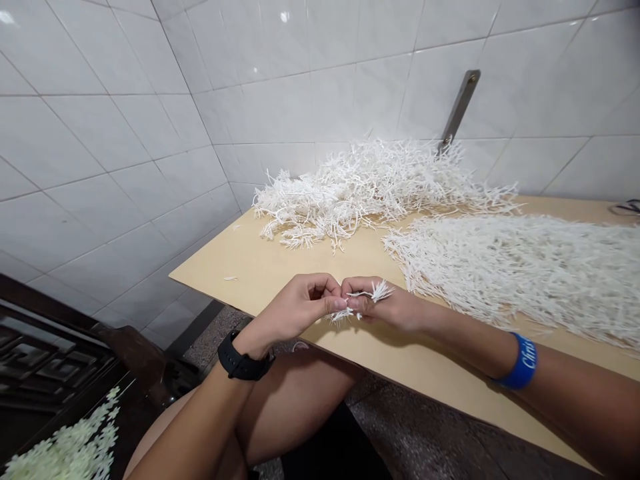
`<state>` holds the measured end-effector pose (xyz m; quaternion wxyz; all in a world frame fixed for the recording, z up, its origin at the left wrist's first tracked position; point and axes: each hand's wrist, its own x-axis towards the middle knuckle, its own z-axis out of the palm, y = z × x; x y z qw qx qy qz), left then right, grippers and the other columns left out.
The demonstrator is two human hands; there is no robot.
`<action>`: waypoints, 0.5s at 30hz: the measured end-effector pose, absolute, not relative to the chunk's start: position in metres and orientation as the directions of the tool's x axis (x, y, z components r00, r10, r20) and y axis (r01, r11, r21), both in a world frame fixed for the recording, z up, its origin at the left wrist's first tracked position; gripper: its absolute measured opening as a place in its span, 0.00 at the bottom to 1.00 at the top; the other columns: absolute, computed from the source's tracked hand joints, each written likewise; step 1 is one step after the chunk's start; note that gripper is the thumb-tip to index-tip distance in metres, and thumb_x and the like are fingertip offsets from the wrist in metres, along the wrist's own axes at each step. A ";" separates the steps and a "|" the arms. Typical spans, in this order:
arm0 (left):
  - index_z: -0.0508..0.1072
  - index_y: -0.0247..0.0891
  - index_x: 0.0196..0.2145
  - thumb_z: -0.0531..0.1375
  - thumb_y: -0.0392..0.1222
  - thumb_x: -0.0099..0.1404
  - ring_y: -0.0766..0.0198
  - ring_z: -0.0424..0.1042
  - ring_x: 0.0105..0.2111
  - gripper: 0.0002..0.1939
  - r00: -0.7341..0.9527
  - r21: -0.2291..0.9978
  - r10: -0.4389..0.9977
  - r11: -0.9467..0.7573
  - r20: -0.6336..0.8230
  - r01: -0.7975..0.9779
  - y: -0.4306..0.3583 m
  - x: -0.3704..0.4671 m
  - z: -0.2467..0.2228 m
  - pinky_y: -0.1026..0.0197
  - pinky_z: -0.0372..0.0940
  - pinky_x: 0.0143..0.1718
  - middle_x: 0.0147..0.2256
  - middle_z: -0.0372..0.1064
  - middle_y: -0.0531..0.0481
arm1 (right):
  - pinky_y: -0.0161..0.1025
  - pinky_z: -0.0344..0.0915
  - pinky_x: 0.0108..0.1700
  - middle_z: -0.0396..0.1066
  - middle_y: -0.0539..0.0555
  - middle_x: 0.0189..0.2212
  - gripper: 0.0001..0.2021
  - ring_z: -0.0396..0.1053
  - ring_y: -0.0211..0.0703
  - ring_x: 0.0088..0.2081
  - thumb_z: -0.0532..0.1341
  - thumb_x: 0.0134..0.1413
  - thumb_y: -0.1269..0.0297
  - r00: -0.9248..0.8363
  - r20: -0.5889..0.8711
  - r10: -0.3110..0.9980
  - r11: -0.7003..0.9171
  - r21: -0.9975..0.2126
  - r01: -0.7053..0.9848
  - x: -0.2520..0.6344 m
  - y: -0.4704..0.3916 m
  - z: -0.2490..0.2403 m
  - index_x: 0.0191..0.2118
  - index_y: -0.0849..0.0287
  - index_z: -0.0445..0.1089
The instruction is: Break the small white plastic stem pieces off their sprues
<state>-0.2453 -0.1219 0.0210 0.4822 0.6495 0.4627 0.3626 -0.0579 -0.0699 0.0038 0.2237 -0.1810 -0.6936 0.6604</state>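
Both hands meet fingertip to fingertip over the front edge of the light wooden table [280, 267]. My left hand [307, 303], with a black watch on its wrist, pinches a small white branched piece [341, 315] between thumb and forefinger. My right hand [380, 303], below a blue wristband, is closed on the same spot. A white tufted sprig [381, 291] sticks out over the right fingers. The exact join between the fingertips is too small to make out. Behind the hands lies a loose heap of white branched strands [360, 187].
A wide layer of short white pieces [525, 267] covers the table's right side. Tiled walls [310, 100] stand behind and left, with a metal bracket [459, 110]. Dark carved furniture [50, 360] and pale green-white flowers [75, 440] are at the lower left.
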 end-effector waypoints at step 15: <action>0.70 0.35 0.24 0.53 0.48 0.67 0.68 0.59 0.25 0.18 0.404 0.842 0.911 -0.282 0.084 0.460 -0.128 -0.238 0.019 0.65 0.55 0.28 0.22 0.62 0.53 | 0.34 0.51 0.27 0.58 0.45 0.22 0.21 0.54 0.33 0.23 0.64 0.49 0.45 -0.793 0.068 0.606 -0.001 -0.996 -0.087 -0.059 -0.068 -0.001 0.29 0.59 0.63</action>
